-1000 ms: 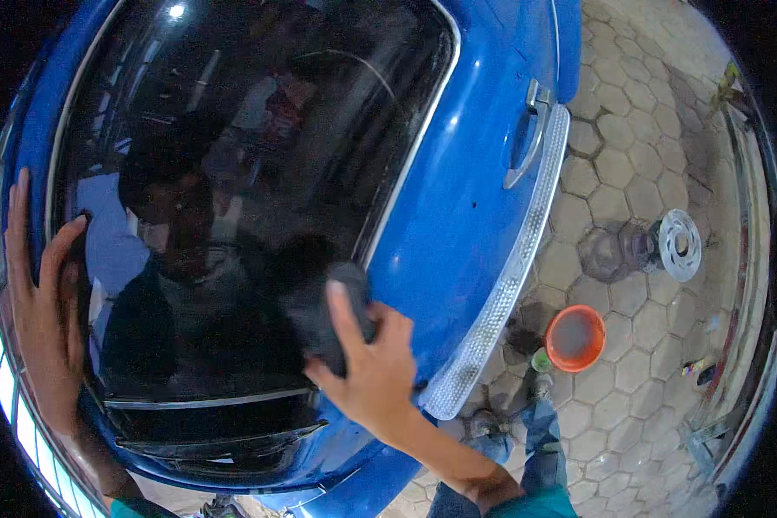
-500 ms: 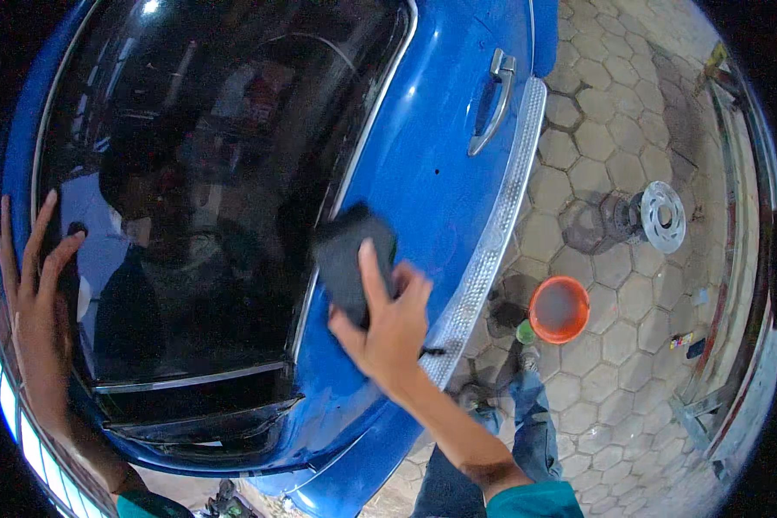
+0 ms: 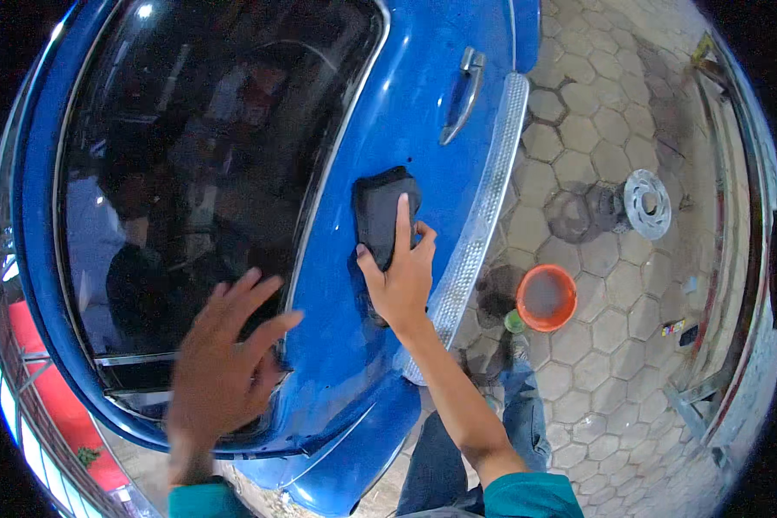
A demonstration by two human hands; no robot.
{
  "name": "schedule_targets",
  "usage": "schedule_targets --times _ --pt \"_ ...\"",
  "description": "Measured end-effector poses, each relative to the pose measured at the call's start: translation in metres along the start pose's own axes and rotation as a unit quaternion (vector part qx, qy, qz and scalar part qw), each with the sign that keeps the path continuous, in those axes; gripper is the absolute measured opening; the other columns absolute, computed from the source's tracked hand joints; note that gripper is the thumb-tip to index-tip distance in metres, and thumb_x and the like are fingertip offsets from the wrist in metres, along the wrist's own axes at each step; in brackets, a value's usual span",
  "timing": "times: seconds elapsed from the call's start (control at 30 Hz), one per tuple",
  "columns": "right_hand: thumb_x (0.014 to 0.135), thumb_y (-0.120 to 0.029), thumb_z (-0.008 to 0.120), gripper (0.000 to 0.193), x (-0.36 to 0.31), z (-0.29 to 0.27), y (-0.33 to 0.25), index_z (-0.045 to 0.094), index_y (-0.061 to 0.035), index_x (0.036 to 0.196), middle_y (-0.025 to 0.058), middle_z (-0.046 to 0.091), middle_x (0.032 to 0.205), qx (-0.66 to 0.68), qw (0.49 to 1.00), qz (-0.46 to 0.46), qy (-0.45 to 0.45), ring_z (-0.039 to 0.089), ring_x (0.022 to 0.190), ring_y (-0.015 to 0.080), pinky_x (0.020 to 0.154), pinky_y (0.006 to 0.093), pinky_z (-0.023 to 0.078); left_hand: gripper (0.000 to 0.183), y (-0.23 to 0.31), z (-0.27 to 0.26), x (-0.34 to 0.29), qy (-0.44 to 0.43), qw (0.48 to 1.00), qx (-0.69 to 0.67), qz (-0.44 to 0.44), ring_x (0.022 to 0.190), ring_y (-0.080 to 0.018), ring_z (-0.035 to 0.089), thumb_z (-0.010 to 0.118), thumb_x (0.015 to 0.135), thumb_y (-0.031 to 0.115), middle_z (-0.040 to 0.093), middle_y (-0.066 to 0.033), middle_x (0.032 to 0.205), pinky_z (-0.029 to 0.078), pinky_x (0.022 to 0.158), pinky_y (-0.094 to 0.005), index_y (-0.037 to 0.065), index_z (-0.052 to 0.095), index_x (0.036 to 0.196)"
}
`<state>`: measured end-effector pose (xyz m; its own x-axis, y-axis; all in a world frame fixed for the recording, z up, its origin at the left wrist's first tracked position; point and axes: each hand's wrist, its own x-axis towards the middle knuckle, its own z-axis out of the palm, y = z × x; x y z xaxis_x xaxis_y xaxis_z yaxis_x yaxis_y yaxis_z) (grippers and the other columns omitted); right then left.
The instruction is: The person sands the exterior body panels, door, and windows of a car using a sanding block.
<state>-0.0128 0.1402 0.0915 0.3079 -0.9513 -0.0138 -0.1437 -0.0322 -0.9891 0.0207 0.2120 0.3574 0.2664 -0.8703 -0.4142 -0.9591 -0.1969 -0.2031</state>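
Observation:
My right hand (image 3: 406, 285) presses a black sponge-like pad (image 3: 378, 207) flat against the blue car door (image 3: 332, 233). Its fingers lie along the pad's right side, with the thumb at the left. My left hand (image 3: 224, 363), slightly blurred, hovers over the lower corner of the dark car window (image 3: 198, 190), fingers apart and nothing in them. Whether it touches the glass I cannot tell. Above and right of the pad is the chrome door handle (image 3: 468, 104). A patterned metal strip (image 3: 490, 186) runs along the lower door.
An orange bucket (image 3: 571, 302) of murky water stands on the hexagonal paving (image 3: 591, 371), beside a small green object (image 3: 514, 321). Farther right a silver disc with a centre hole (image 3: 639, 223) stands out from the floor. My legs (image 3: 522, 410) are below the bucket.
The pad under my right hand has moved right, away from the window edge onto the door panel. My left hand has come from the window's far left side toward the right.

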Motion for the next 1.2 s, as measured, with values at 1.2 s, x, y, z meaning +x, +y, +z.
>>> schedule_targets --times 1.2 --pt "0.091 -0.044 0.059 0.08 0.215 -0.043 -0.029 0.022 -0.0122 0.154 0.0377 0.04 0.133 -0.089 0.992 -0.034 0.078 0.05 0.114 0.0532 0.097 0.05 0.043 0.053 -0.012 0.07 0.24 0.389 0.813 -0.431 0.049 0.12 -0.0305 0.057 0.038 0.077 -0.017 0.059 -0.0173 0.122 0.043 0.105 -0.0367 0.003 0.058 0.122"
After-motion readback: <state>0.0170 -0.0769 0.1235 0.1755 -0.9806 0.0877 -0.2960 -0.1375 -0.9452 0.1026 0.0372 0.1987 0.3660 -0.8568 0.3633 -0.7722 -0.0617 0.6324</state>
